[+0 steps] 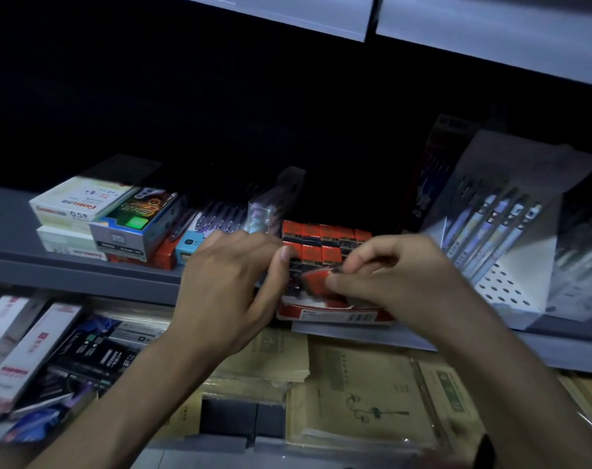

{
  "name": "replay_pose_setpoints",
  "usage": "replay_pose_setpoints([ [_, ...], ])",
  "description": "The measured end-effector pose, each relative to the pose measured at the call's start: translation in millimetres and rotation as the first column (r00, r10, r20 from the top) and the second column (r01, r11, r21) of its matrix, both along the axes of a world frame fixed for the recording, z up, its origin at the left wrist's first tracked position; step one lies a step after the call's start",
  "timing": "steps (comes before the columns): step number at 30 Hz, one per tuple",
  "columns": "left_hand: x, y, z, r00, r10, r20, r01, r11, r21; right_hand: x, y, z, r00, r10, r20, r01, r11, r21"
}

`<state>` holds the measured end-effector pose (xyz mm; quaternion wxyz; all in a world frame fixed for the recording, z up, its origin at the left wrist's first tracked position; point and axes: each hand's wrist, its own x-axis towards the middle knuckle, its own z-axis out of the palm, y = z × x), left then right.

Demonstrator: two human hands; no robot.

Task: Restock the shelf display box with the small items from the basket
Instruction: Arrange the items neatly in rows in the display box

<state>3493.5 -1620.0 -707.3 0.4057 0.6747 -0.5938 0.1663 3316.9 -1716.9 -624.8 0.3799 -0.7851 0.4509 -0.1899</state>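
A red and white display box [335, 314] stands at the front edge of the grey shelf, with rows of small red-and-black packs [325, 236] upright inside it. My right hand [402, 275] pinches one small red pack [316, 277] between thumb and fingers, just above the front rows. My left hand [230, 286] is beside it on the left, fingers curled, thumb tip touching the packs in the box. Whether the left hand holds a pack is hidden. The basket is not in view.
Stacked pen boxes [105, 221] lie left on the same shelf [68, 269]. A white perforated stand with pens [500, 238] sits right. Below are brown notebooks [372, 394] and more boxed stationery [27, 353]. An upper shelf edge [490, 32] overhangs.
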Motion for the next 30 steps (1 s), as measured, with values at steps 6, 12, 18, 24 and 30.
replay_pose_setpoints([
  [6,0,-2,0,1.0,-0.007,0.012,0.007,1.0,-0.029,-23,-30,7,0.983,-0.15,0.102,0.163,0.977,-0.135],
  [12,-6,-9,-5,1.0,-0.004,0.013,0.005,0.997,-0.072,-10,-48,-19,0.994,-0.11,0.021,0.112,0.969,-0.222],
  [18,-7,-11,-3,0.998,-0.01,-0.055,0.006,0.997,-0.083,-2,-53,-23,0.991,-0.112,0.072,0.127,0.961,-0.245],
  [24,-1,-7,6,0.967,-0.042,-0.25,0.05,0.998,0.026,0,-51,-21,0.991,-0.1,0.093,0.116,0.975,-0.188],
  [30,-2,3,17,0.819,0.195,-0.54,0.005,0.938,0.346,12,-50,-37,0.986,-0.162,0.029,0.161,0.917,-0.365],
])
